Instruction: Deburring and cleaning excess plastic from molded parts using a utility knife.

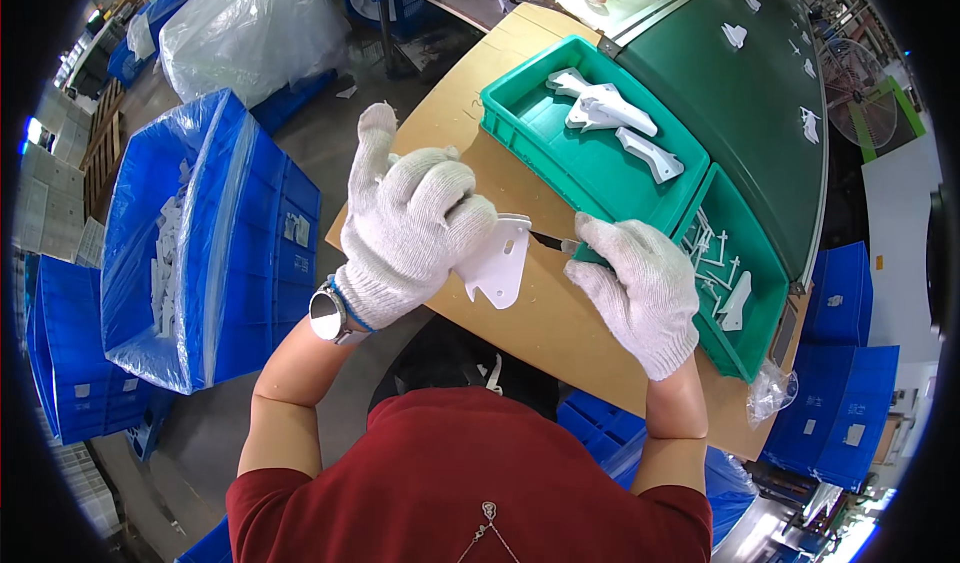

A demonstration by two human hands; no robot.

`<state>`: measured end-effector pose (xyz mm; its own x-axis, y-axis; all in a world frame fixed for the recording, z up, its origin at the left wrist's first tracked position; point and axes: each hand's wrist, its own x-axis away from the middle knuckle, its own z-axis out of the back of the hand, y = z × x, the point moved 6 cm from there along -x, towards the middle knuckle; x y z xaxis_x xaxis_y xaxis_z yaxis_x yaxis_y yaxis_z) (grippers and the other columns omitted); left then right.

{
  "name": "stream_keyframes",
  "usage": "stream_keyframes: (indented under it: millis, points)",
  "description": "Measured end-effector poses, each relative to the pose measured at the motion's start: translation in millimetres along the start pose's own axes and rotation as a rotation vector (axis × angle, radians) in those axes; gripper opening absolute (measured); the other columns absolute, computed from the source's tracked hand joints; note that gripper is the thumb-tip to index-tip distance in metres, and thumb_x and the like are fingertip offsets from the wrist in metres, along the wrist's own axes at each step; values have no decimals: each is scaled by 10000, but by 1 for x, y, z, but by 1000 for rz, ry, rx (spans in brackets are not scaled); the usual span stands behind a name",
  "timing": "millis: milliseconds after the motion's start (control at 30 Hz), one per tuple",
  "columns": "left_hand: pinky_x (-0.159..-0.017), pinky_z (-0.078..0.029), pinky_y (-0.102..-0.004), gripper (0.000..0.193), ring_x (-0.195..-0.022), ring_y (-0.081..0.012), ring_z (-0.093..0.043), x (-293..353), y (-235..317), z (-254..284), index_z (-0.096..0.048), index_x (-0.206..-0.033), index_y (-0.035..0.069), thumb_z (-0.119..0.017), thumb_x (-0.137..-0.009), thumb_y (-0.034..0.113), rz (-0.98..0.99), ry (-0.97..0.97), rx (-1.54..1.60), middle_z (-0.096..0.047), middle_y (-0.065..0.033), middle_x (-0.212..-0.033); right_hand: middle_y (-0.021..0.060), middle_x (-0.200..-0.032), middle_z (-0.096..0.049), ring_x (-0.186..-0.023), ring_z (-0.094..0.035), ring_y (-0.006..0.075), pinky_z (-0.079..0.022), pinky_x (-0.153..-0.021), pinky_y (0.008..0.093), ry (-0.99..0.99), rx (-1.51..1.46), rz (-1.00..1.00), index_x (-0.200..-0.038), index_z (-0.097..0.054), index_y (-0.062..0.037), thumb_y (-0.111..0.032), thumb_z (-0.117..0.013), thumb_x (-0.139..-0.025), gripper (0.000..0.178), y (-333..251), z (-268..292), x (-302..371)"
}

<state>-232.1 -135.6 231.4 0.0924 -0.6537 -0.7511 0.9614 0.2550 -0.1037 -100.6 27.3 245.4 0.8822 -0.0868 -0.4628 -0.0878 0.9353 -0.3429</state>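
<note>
Grip of white-gloved left hand (412, 205) clamps flat white plastic bracket (502, 267); right hand (642, 291) clamps dark-tipped tool (548, 241), best guided lightly.

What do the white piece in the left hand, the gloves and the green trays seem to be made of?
White piece: probably smooth plastic, judging by its even colour and soft sheen; coated metal is possible.
Gloves: knitted yarn, perhaps cotton; the surface looks matt and visibly stitched.
Green trays: likely moulded plastic, evenly coloured, with slightly shiny walls.
</note>
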Motion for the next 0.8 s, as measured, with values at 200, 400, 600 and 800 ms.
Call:
stream_keyframes:
  millis: [200,400,600,800]
  points:
    - [-1050,-414,-707,269,-998,-213,-645,0,-2,2,-627,-810,212,-720,-558,203,-19,-28,-1,-555,-9,-932,96,-879,-694,-784,-674,317,-539,-680,411,-15,50,-2,-1145,-720,-88,-254,-826,-788,408,-5,0,-2]
    - [-1040,-407,-716,270,-987,-211,-644,2,-4,3,-624,-823,219,-714,-570,200,-34,-12,38,-555,-6,-937,90,-887,-698,-788,-677,305,-543,-686,405,-15,77,9,-1137,-725,-93,-255,-831,-780,407,-7,1,-6]
    - [-1023,-392,-709,285,-935,-251,-644,4,0,2,-605,-807,208,-718,-546,184,-78,-15,160,-552,-25,-923,96,-887,-694,-790,-674,305,-534,-682,404,1,125,-50,-1126,-716,-86,-204,-821,-790,372,5,-2,-8]
    - [-941,-529,-482,557,-957,-344,-644,8,-2,-6,-622,-1228,83,-821,-708,103,205,53,287,-632,-102,-1059,119,-902,-712,-785,-673,312,-540,-714,387,85,-55,-124,-1157,-708,-45,-90,-791,-817,353,15,0,-4]
